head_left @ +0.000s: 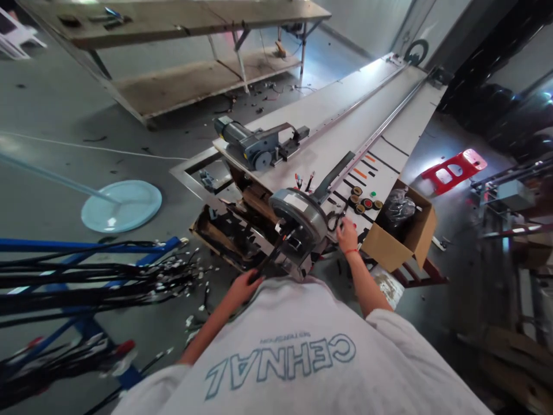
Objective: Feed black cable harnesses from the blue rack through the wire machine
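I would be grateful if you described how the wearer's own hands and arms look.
Both the left hand and right hand are ungloved. A thin red band circles the right wrist; I see none on the left. The forearms are uncovered, and the loose off-white sleeves belong to a shirt with blue outlined lettering.

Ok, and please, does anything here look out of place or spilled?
Yes: small scraps litter the floor beside the blue rack and near the long workbench, as if dropped; it looks untidy.
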Tool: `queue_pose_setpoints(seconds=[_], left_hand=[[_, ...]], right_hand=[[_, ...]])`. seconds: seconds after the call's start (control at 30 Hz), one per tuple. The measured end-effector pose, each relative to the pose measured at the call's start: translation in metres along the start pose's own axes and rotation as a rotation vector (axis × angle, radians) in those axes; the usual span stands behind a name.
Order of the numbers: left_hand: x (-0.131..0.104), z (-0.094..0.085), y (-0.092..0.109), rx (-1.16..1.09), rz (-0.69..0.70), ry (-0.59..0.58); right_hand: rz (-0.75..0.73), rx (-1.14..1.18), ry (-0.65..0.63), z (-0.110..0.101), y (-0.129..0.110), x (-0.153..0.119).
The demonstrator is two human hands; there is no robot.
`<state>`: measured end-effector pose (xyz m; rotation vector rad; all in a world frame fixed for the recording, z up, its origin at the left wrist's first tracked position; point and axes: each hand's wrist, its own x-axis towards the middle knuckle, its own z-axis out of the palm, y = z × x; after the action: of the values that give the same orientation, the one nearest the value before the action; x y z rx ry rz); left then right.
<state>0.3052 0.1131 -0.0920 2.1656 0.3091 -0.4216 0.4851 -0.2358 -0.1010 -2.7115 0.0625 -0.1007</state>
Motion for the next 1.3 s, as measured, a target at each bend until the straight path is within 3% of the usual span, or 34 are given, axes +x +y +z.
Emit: queue_pose_setpoints(seconds=[0.07, 0.13, 0.2, 0.33, 0.5, 0.63, 0.9, 1.3], left_hand=[[0.028, 0.003, 0.038, -0.028, 0.128, 0.008], [0.048, 0.008, 0.065, -0.039, 0.168, 0.034], [0.058, 0.012, 0.08, -0.037, 0.169, 0.041], [0.061, 0.014, 0.082, -0.036, 0.193, 0.021], [0.066, -0.002, 0.079, 0.027, 0.234, 0.016], [0.068, -0.011, 0.08, 0.123, 0.232, 0.016], [0.065, -0.008, 0.082, 0.284, 0.212, 0.01], [0.061, -0.011, 0.085, 0.308, 0.234, 0.024]], right_hand=[[0.303, 0.009, 0.075, -0.012, 0.011, 0.029], [0.638, 0.037, 0.087, -0.021, 0.023, 0.05], [0.801, 0.062, 0.041, -0.024, 0.031, 0.059], [0.801, 0.031, 0.054, -0.019, 0.035, 0.05], [0.669, -0.047, 0.098, -0.013, 0.033, 0.037], [0.647, -0.076, 0.083, -0.013, 0.032, 0.037], [0.636, -0.104, 0.014, -0.013, 0.03, 0.037], [0.658, -0.105, 0.029, -0.013, 0.027, 0.039]])
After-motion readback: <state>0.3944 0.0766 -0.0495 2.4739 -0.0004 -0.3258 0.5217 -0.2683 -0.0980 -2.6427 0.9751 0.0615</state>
